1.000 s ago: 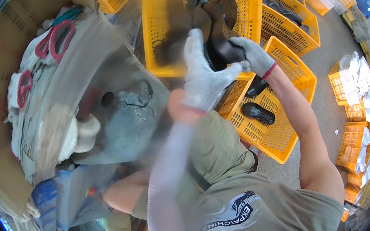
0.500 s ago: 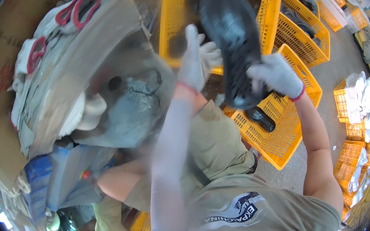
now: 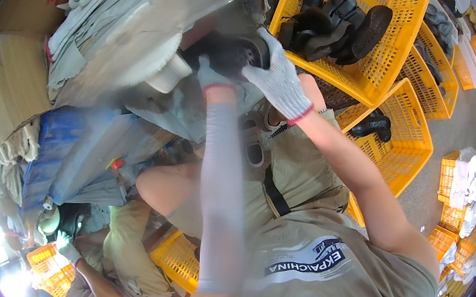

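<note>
A black shoe is between my two gloved hands, close to a white, fringed round wheel with a pale hub. Whether shoe and wheel touch, I cannot tell. My right hand grips the shoe's right end, thumb in front and fingers over the rim. At its left part is my left hand, thumb up, its other fingers mostly hidden. Both hands wear white knitted gloves with red cuffs. Several dark shoes lie in a yellow crate to the right.
Another yellow crate, with a black shoe in it, stands nearer on the right. Grey cloths hang over the machine at upper left. At lower left a co-worker's gloved hand is near an orange crate.
Both hands have moved the shoe left, from over the yellow crate to beside the white wheel. My left hand, formerly apart from the shoe, is now on it. The view has shifted.
</note>
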A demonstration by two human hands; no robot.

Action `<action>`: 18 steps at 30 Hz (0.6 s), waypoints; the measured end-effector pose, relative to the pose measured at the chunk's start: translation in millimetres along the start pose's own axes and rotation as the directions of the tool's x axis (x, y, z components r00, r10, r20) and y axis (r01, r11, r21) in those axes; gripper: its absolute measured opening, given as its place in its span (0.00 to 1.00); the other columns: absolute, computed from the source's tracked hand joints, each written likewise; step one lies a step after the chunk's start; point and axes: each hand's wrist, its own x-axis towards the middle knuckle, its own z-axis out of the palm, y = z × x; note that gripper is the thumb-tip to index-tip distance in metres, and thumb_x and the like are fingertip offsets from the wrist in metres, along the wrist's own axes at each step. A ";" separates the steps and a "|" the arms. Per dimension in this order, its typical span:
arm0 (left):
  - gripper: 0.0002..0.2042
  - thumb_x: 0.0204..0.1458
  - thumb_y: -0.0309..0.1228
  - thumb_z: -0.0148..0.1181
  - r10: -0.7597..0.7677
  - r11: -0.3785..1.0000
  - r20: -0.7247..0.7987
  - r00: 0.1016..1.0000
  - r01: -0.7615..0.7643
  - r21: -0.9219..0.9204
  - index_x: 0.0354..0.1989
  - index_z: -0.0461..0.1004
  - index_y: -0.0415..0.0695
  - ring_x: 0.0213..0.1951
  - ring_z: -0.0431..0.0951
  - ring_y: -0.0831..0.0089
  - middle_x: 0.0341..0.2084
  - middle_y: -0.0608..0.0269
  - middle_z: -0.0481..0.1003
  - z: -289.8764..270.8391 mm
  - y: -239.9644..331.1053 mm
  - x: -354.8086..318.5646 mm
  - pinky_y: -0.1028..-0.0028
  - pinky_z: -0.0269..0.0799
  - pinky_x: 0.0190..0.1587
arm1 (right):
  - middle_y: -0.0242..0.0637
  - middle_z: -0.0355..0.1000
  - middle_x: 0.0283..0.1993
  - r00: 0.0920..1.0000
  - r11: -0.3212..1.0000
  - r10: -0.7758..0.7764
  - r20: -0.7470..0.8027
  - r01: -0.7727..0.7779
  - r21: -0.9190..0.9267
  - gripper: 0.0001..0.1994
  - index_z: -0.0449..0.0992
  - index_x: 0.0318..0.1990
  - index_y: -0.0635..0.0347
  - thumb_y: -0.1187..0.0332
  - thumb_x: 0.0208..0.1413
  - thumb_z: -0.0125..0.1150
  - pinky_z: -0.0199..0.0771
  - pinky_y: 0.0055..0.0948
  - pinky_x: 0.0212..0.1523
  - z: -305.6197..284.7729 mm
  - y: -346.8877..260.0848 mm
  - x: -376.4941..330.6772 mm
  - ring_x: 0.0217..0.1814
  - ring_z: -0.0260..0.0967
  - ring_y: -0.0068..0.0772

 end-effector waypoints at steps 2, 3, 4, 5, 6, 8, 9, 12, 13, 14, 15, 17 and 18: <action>0.23 0.75 0.45 0.49 -0.080 0.994 0.064 0.995 0.075 0.079 0.68 0.75 0.41 0.63 0.77 0.49 0.64 0.50 0.78 -16.4 9.6 48.3 0.51 0.72 0.70 | 0.59 0.78 0.61 0.997 0.997 -0.040 -0.070 0.035 -0.069 0.43 0.65 0.75 0.67 0.62 0.51 0.73 0.79 0.41 0.62 24.3 4.0 11.5 0.61 0.80 0.53; 0.23 0.75 0.45 0.48 -0.119 0.987 0.085 0.989 0.109 0.116 0.68 0.75 0.42 0.63 0.77 0.49 0.64 0.50 0.78 -30.5 15.7 69.8 0.51 0.72 0.70 | 0.59 0.79 0.60 0.995 0.994 -0.019 -0.095 0.008 -0.107 0.42 0.66 0.74 0.68 0.61 0.51 0.73 0.80 0.41 0.61 32.8 2.6 15.8 0.60 0.80 0.53; 0.24 0.75 0.45 0.47 -0.158 0.978 0.106 0.982 0.141 0.154 0.68 0.75 0.43 0.63 0.77 0.49 0.64 0.51 0.78 -45.5 23.4 89.1 0.51 0.72 0.70 | 0.59 0.80 0.58 0.997 0.996 -0.040 -0.065 0.035 -0.079 0.42 0.67 0.74 0.68 0.61 0.51 0.73 0.80 0.41 0.60 38.4 0.4 20.1 0.58 0.81 0.53; 0.24 0.75 0.46 0.46 -0.198 0.967 0.123 0.973 0.172 0.189 0.68 0.75 0.44 0.62 0.77 0.49 0.64 0.51 0.78 -61.1 31.4 104.4 0.51 0.72 0.70 | 0.58 0.81 0.55 0.998 0.998 -0.028 -0.050 0.026 -0.052 0.41 0.68 0.73 0.68 0.61 0.51 0.73 0.80 0.41 0.59 41.1 -3.3 23.8 0.57 0.82 0.53; 0.24 0.76 0.46 0.45 -0.237 0.951 0.095 0.967 0.212 0.224 0.67 0.76 0.45 0.62 0.77 0.49 0.64 0.52 0.78 -75.7 40.7 114.4 0.51 0.72 0.70 | 0.58 0.82 0.53 0.999 0.999 0.031 -0.023 -0.032 -0.030 0.41 0.69 0.72 0.69 0.61 0.51 0.74 0.81 0.41 0.59 42.2 -7.4 27.6 0.55 0.82 0.53; 0.20 0.74 0.41 0.51 -0.010 0.655 0.118 0.993 -0.083 0.751 0.67 0.75 0.46 0.60 0.79 0.52 0.63 0.53 0.79 -100.9 62.7 113.6 0.53 0.76 0.62 | 0.57 0.83 0.44 0.994 0.999 0.038 0.102 -0.037 -0.007 0.33 0.75 0.65 0.70 0.60 0.53 0.71 0.83 0.43 0.53 41.0 -13.4 35.8 0.47 0.84 0.53; 0.19 0.73 0.39 0.51 0.173 0.412 0.112 0.978 -0.175 0.894 0.66 0.76 0.46 0.59 0.79 0.52 0.61 0.51 0.79 -111.0 69.3 102.5 0.54 0.76 0.61 | 0.57 0.83 0.43 0.984 0.999 0.042 0.175 -0.045 0.016 0.29 0.77 0.61 0.71 0.61 0.54 0.70 0.84 0.42 0.50 41.4 -13.3 40.9 0.45 0.85 0.52; 0.17 0.72 0.36 0.51 0.393 -0.116 0.292 0.872 -0.268 0.957 0.62 0.78 0.45 0.55 0.80 0.51 0.55 0.48 0.81 -116.6 83.8 52.3 0.55 0.77 0.58 | 0.56 0.83 0.39 0.943 0.984 0.136 0.303 -0.164 0.071 0.25 0.80 0.55 0.72 0.57 0.59 0.64 0.84 0.35 0.40 51.1 -5.0 56.6 0.36 0.85 0.44; 0.17 0.72 0.35 0.51 0.379 -0.248 0.358 0.854 -0.279 0.928 0.61 0.79 0.44 0.54 0.81 0.51 0.53 0.47 0.81 -111.7 86.3 34.8 0.55 0.77 0.57 | 0.56 0.83 0.39 0.921 0.980 0.175 0.347 -0.198 0.031 0.26 0.80 0.55 0.71 0.56 0.59 0.63 0.84 0.34 0.39 58.3 -0.7 61.9 0.35 0.85 0.44; 0.16 0.71 0.34 0.51 0.351 -0.364 0.420 0.837 -0.291 0.885 0.60 0.80 0.44 0.52 0.81 0.50 0.51 0.46 0.81 -104.7 86.0 19.0 0.56 0.77 0.55 | 0.57 0.83 0.42 0.929 0.980 0.158 0.336 -0.189 0.063 0.27 0.80 0.55 0.71 0.54 0.59 0.63 0.84 0.36 0.42 66.4 5.0 66.2 0.39 0.85 0.47; 0.16 0.71 0.32 0.50 0.310 -0.465 0.477 0.823 -0.306 0.831 0.59 0.81 0.43 0.51 0.81 0.50 0.49 0.45 0.82 -96.4 85.5 5.9 0.56 0.77 0.54 | 0.59 0.82 0.45 0.932 0.975 0.212 0.293 -0.223 0.006 0.29 0.80 0.55 0.71 0.51 0.58 0.63 0.83 0.37 0.45 76.0 6.4 69.7 0.43 0.85 0.49; 0.15 0.70 0.30 0.50 0.193 -0.596 0.582 0.790 -0.377 0.709 0.56 0.82 0.42 0.49 0.82 0.49 0.46 0.43 0.82 -79.8 78.2 -12.7 0.57 0.77 0.52 | 0.61 0.82 0.50 0.955 0.991 0.120 0.271 -0.101 -0.083 0.31 0.81 0.55 0.71 0.49 0.57 0.64 0.82 0.41 0.52 89.1 6.2 74.1 0.51 0.83 0.55; 0.15 0.70 0.29 0.50 0.147 -0.621 0.625 0.767 -0.420 0.662 0.55 0.83 0.42 0.48 0.83 0.49 0.44 0.42 0.83 -72.3 72.3 -17.8 0.57 0.77 0.51 | 0.62 0.81 0.52 0.962 0.984 0.128 0.243 -0.093 -0.152 0.31 0.80 0.54 0.71 0.48 0.56 0.65 0.81 0.43 0.56 90.7 4.2 74.0 0.55 0.82 0.57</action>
